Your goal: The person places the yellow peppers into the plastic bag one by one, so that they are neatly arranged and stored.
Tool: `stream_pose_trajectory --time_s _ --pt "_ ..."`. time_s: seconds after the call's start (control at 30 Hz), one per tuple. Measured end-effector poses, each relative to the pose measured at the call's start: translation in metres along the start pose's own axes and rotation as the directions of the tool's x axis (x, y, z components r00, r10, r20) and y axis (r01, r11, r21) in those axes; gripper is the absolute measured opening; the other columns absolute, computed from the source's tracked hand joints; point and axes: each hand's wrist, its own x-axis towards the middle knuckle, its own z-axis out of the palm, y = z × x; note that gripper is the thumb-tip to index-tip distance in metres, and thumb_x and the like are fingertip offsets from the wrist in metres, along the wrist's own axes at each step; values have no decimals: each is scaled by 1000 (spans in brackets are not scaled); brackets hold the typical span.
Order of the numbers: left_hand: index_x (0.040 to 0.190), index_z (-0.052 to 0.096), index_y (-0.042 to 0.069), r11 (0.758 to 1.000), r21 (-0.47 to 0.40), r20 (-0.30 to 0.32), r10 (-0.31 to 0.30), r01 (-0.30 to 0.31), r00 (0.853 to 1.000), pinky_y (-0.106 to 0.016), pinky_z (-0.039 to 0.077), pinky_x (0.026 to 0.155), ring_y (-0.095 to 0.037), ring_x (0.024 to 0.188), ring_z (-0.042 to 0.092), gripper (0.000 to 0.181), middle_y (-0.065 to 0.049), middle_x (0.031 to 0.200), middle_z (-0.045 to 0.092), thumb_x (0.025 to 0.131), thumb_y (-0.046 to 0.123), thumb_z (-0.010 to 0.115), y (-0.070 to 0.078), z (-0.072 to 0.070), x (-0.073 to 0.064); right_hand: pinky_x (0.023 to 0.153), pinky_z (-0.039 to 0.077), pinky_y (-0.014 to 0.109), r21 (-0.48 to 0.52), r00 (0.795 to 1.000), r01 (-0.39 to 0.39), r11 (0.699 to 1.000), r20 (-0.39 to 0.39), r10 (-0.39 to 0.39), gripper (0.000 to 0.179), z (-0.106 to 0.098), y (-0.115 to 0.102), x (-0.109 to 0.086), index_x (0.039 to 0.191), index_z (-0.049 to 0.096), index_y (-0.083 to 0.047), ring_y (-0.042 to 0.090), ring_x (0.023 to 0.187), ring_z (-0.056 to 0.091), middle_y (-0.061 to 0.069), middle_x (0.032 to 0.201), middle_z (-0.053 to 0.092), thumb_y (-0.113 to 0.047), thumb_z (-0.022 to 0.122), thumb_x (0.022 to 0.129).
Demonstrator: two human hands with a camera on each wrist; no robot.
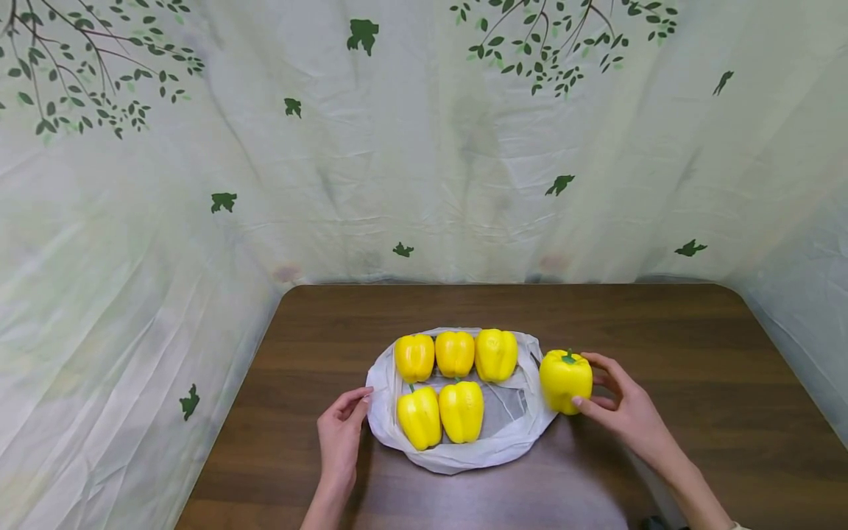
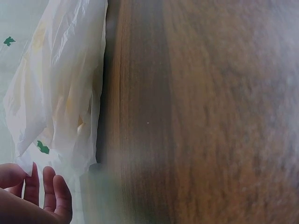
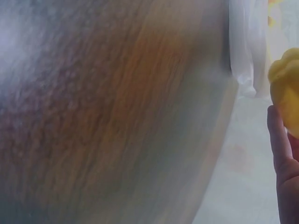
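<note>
A white plastic bag point(image 1: 450, 462) lies spread on the table with its mouth facing up. Several yellow bell peppers sit inside it, a back row of three with one pepper point(image 1: 454, 355) in its middle, and two more in front. On the left, my left hand point(image 1: 340, 436) pinches the bag's rim between thumb and finger; the left wrist view shows the bag's side point(image 2: 77, 56) standing up beside that hand. My right hand point(image 1: 628, 411) grips another yellow bell pepper point(image 1: 565, 383), green stem up, right at the bag's right rim. Only part of this pepper point(image 3: 286, 91) shows in the right wrist view.
Brown wood-grain table point(image 1: 702, 346) extends around the bag. A pale curtain point(image 1: 424, 162) printed with green leaves and branches hangs behind the table and along its sides. A small dark object point(image 1: 652, 523) shows at the bottom edge, near the right forearm.
</note>
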Motion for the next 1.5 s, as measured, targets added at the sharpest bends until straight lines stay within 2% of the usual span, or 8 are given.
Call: stream_pose_trajectory --time_s 0.23,0.6,0.9,1.13,1.5 --pt "114 70 -2 1000 -4 0 -12 12 1000 -17 50 82 -14 90 61 22 -14 110 69 94 7 65 0 0 -1 83 54 27 44 999 32 998 25 -33 65 6 -3 -1 140 45 -23 30 111 56 4 137 49 -34 78 85" --pt "113 71 -3 1000 -19 7 -1 1 1000 -17 50 80 -14 89 61 22 -14 109 69 94 6 66 0 1 0 83 55 36 45 998 55 998 32 -56 64 15 -9 1 139 48 -25 31 113 55 2 138 49 -35 79 83" --pt "113 71 -2 1000 -19 7 -7 7 1000 -17 51 78 -14 87 60 22 -14 109 69 94 7 66 1 0 0 84 55 35 37 995 85 996 44 -87 67 22 -13 3 141 48 -23 29 118 53 1 139 50 -36 79 83" --pt "111 71 -3 1000 -29 3 6 -6 1000 -17 50 76 -14 86 61 20 -15 106 70 93 4 65 0 0 0 82 54 27 59 988 151 987 35 -153 64 31 -16 2 137 52 -25 17 115 49 -6 135 50 -31 82 81" --pt "111 72 -3 1000 -16 0 5 -5 1000 -17 50 74 -14 84 60 20 -14 103 70 93 6 66 0 0 -1 79 55 28 94 984 157 983 64 -164 63 44 -17 3 133 53 -22 26 113 54 -1 131 51 -26 85 78"
